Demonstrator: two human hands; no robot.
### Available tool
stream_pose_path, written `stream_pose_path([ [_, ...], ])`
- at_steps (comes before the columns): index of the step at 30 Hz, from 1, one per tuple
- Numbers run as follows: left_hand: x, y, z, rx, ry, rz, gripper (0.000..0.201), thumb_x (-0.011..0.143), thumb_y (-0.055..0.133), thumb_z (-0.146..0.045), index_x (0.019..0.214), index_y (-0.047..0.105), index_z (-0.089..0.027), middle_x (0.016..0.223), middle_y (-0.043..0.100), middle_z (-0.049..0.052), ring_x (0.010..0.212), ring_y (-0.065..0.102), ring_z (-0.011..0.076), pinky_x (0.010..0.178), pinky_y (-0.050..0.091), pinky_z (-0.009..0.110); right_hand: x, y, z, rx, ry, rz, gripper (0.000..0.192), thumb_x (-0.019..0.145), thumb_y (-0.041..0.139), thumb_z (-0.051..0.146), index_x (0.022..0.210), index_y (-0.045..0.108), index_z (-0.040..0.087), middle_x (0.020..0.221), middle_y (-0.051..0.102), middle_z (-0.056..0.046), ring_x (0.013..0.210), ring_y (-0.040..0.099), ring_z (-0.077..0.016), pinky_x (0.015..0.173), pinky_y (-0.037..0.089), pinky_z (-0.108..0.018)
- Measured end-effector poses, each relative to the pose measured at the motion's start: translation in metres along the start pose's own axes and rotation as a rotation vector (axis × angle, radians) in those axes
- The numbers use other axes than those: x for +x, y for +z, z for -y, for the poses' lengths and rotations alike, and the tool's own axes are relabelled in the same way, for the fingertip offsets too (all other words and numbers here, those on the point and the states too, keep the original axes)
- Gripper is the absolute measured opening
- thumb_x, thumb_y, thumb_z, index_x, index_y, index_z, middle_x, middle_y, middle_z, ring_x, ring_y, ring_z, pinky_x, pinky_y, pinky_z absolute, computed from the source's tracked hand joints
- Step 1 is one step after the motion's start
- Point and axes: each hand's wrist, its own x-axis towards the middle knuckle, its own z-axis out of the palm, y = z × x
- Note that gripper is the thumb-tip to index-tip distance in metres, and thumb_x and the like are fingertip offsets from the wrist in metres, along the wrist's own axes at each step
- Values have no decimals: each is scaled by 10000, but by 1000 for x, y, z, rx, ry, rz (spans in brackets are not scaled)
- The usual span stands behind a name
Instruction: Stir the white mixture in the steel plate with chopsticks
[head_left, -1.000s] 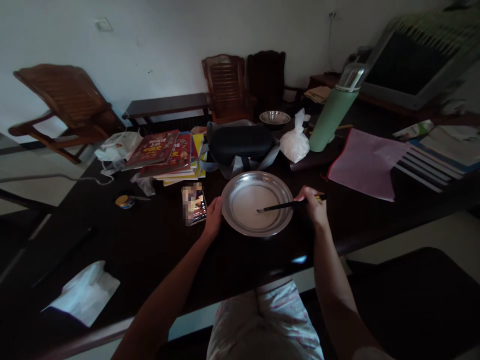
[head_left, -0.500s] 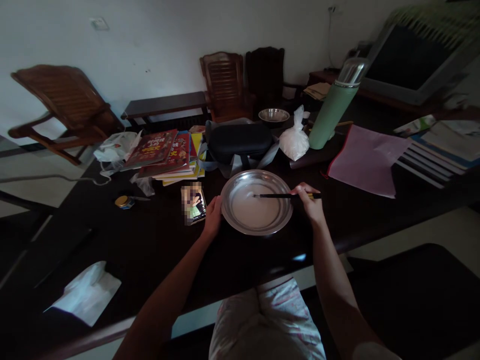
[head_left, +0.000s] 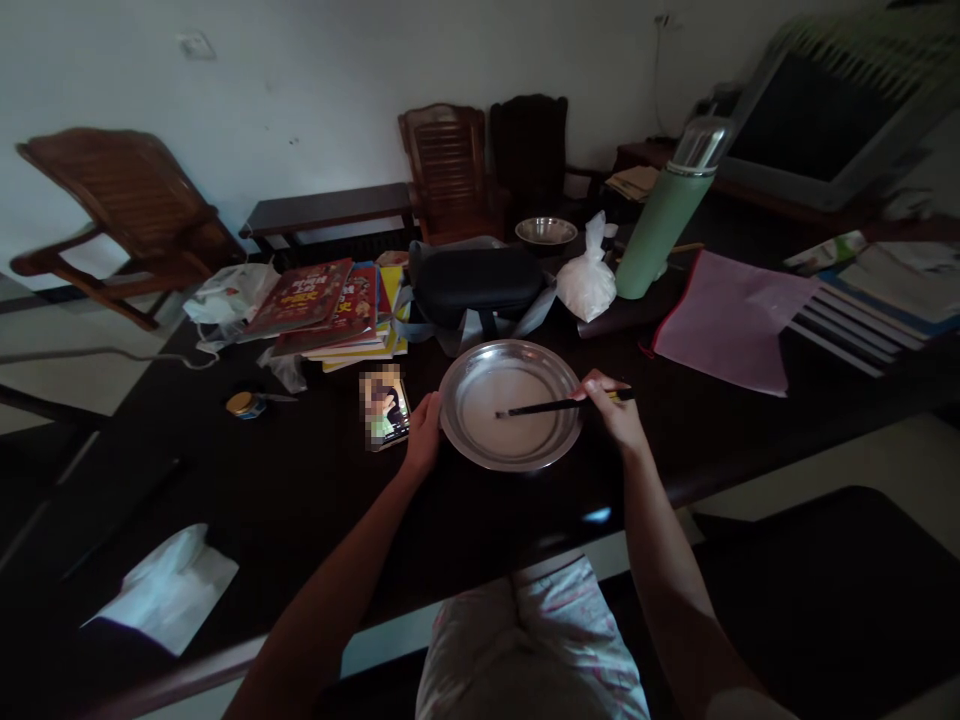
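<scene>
A shallow metal basin [head_left: 480, 458] stands on the dark table in front of me, with a milky whitish mixture [head_left: 517, 435] in its bottom. My left hand [head_left: 424, 432] is closed on the basin's left rim, its fingers partly hidden by the edge. At the right rim, my right hand [head_left: 611, 408] grips a pair of black chopsticks [head_left: 541, 407] with yellowish upper ends. They reach leftward over the basin, and their tips dip into the mixture. A lit phone [head_left: 388, 405], partly blurred out, lies just left of my left hand.
Behind the basin lie a black case [head_left: 480, 280], a tied bag of white powder [head_left: 587, 285], a green thermos [head_left: 664, 235] and a second metal bowl [head_left: 546, 232]. Stacked books [head_left: 315, 300], a small jar [head_left: 245, 404] and tissue [head_left: 169, 590] are leftward; a pink pouch [head_left: 727, 320] lies right.
The chopstick tips have moved slightly left and toward me in the mixture, and my right hand has shifted a little left. My left hand stays on the rim.
</scene>
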Motion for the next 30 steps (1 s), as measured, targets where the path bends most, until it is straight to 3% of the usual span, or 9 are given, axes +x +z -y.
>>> stream_pose_path([
  [5,0,1,-1,8,40,-6,605,857,840,-690,652,515,-221,606,416,-66,585,375,114,510,335,213,0,0,1,0,-19,-151,623,900,710,829,600,721,283,640,714,-22,694,687,-229,787,564,-410],
  [9,-2,1,-2,-14,17,-9,596,845,848,-686,667,519,-222,613,404,-71,588,369,114,514,336,211,0,0,2,-10,3,-1,595,869,759,812,602,728,280,699,758,-34,733,712,-240,785,571,-410],
  [14,-2,1,-1,-25,8,4,645,803,870,-727,657,492,-225,605,393,-73,571,352,107,495,308,212,1,0,1,26,-30,-126,621,898,723,821,592,725,280,630,708,-21,663,666,-221,751,552,-398],
  [18,0,0,1,-1,39,4,692,756,870,-790,649,483,-227,591,379,-78,569,344,104,492,314,212,1,1,0,13,-3,-9,578,856,781,813,633,768,280,707,759,-29,721,704,-230,768,569,-393],
  [22,1,-1,2,2,40,6,677,793,845,-796,671,510,-221,607,403,-77,570,359,102,497,325,212,1,1,1,8,-27,-139,626,872,738,843,610,745,275,648,723,-17,694,686,-217,760,559,-380],
  [27,1,-1,1,8,23,14,671,828,835,-781,667,501,-222,598,392,-78,555,358,103,489,315,217,1,1,1,3,1,-5,594,852,781,819,615,755,275,703,763,-30,730,716,-230,769,575,-387],
  [30,0,-1,0,-6,14,16,663,833,841,-762,662,494,-223,601,392,-76,558,371,105,490,325,217,1,1,0,-4,-23,-110,603,862,758,833,630,764,277,691,759,-28,729,715,-230,774,569,-389],
])
